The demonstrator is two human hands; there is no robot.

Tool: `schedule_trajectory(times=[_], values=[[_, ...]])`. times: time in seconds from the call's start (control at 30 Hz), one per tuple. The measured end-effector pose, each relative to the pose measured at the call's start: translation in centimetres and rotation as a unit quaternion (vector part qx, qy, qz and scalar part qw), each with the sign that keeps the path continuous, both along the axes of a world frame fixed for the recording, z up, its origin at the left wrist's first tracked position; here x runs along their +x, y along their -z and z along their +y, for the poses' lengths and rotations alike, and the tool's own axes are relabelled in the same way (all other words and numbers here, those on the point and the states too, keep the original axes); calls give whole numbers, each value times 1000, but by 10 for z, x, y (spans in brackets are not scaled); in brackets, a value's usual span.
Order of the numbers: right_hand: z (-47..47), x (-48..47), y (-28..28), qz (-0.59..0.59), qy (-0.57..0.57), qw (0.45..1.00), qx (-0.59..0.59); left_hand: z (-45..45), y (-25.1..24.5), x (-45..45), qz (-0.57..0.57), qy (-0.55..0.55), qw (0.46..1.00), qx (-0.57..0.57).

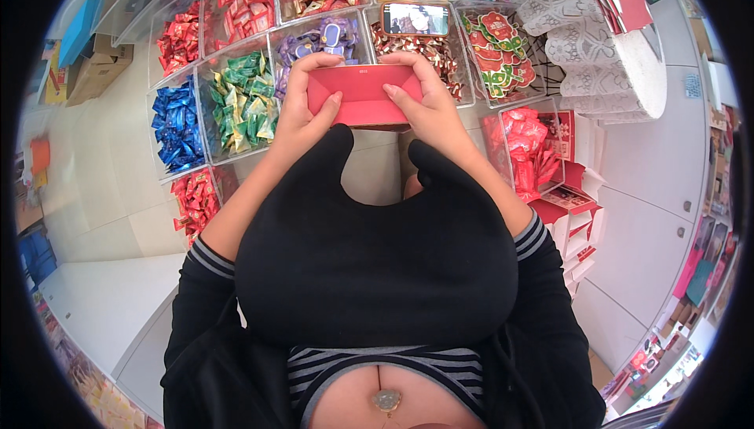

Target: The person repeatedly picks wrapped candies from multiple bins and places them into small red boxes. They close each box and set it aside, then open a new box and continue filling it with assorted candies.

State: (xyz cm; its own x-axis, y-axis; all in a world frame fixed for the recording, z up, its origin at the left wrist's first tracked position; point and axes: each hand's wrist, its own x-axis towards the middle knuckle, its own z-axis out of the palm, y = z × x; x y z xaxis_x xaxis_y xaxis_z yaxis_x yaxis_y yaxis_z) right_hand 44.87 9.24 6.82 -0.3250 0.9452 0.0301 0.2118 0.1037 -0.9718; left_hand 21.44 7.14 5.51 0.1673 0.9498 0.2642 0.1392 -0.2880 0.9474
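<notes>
Both hands hold a red cardboard box (364, 94) in front of me, over the near edge of the candy bins. My left hand (305, 94) grips its left end, thumb on the red face and fingers curled over the top edge. At the other end, my right hand (429, 93) holds it the same way. Behind the box lie purple wrapped candies (331, 35) and brown-and-white wrapped candies (425, 56) in clear bins. A smartphone (416, 19) with a lit screen rests above the brown ones.
Green and gold candies (246, 99) and blue candies (177, 125) fill bins on the left. Red-and-green printed cutouts (498, 55) lie in a right-hand bin. Further right are red packets (525, 140), folded red-and-white boxes (574, 217) and a lace-covered table (636, 84). A cardboard carton (101, 69) stands far left.
</notes>
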Motion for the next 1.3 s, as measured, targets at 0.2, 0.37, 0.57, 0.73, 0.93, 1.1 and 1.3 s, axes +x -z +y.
schedule_trajectory(times=[0.2, 0.37, 0.57, 0.73, 0.93, 1.1, 1.3], values=[[-4, 7, -13, -59, -32, 998, 15, -1, -5, 5, -117, 4, 991, -70], [-11, 10, -19, -88, -69, 988, 106, 2, -12, 7, -179, 9, 979, -99], [-12, 10, -25, -88, -53, 989, 110, -2, -28, 4, -249, 39, 949, -189], [-18, 17, -43, -84, -76, 979, 169, 0, -46, -1, -243, -65, 951, -177], [-7, 20, -22, -99, -105, 934, 327, -2, -42, -9, -414, 11, 773, -481], [-12, 17, 31, 183, -53, 981, 28, 0, -5, -17, -379, -19, 792, -478], [-11, 21, 45, 190, -22, 973, -132, 3, 17, -16, -340, -50, 800, -492]])
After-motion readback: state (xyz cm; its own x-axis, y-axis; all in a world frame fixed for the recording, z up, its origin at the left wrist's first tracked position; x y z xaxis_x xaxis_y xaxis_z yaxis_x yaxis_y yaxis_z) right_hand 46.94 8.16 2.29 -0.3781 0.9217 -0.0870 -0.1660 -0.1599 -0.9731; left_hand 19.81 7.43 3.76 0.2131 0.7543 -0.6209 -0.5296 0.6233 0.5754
